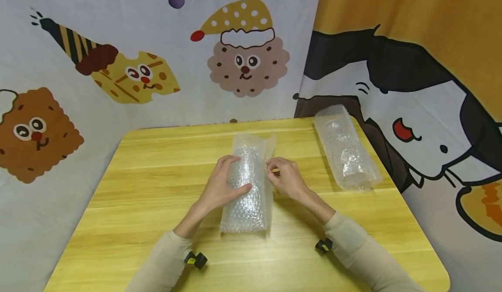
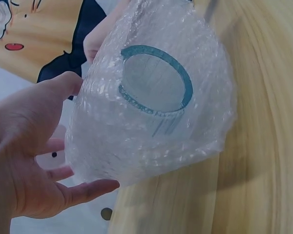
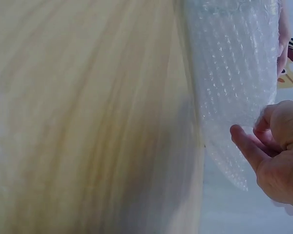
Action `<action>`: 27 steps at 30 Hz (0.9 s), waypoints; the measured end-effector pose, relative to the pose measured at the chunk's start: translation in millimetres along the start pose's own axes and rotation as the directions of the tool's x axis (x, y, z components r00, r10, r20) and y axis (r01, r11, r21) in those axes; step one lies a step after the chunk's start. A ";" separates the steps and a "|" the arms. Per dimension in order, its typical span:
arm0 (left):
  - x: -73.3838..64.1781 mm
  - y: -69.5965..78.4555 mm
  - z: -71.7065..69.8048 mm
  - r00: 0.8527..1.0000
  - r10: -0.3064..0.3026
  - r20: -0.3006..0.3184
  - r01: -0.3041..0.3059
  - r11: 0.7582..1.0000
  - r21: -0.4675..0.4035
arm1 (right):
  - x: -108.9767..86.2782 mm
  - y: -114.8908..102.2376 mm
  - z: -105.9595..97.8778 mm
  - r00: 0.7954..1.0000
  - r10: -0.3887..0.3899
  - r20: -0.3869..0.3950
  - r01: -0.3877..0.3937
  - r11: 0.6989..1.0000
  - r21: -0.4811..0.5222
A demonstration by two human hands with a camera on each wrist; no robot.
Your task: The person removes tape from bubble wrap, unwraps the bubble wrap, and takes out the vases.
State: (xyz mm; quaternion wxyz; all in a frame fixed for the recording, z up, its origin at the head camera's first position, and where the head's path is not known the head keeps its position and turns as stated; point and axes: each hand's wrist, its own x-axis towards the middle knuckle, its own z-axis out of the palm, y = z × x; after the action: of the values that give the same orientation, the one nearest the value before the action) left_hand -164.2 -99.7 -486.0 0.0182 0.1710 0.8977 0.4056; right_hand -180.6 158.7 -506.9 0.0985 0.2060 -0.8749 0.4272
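A bundle of clear bubble wrap [image 1: 247, 209] lies lengthwise on the wooden table in the head view. Through its end, the left wrist view shows a round glass [image 2: 154, 83] with a teal rim, wrapped inside. My left hand [image 1: 219, 185] holds the bundle from the left, thumb and fingers spread along its side. On the right, my right hand [image 1: 288, 176] pinches the loose edge of the wrap between thumb and forefinger. That free flap [image 3: 227, 161] hangs past the fingertips in the right wrist view.
Another bubble-wrapped bundle [image 1: 345, 152] lies at the table's back right corner. The wooden table [image 1: 141, 205] meets a cartoon-printed cloth [image 1: 157, 113] at its back edge, and more printed cloth stands to the right. Dark wrist cameras [image 1: 196, 260] sit on both sleeves.
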 end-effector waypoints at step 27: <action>-4.1 -5.7 -4.4 1.000 0.014 -0.002 -0.014 1.000 -0.016 | -23.5 22.3 -21.2 1.000 0.023 -0.019 -0.025 0.996 -0.088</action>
State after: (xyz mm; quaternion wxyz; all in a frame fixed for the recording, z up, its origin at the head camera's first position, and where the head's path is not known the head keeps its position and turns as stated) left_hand -162.8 -107.7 -487.7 0.0162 0.1767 0.8933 0.4130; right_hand -169.5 194.2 -517.7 0.1100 0.1871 -0.8945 0.3909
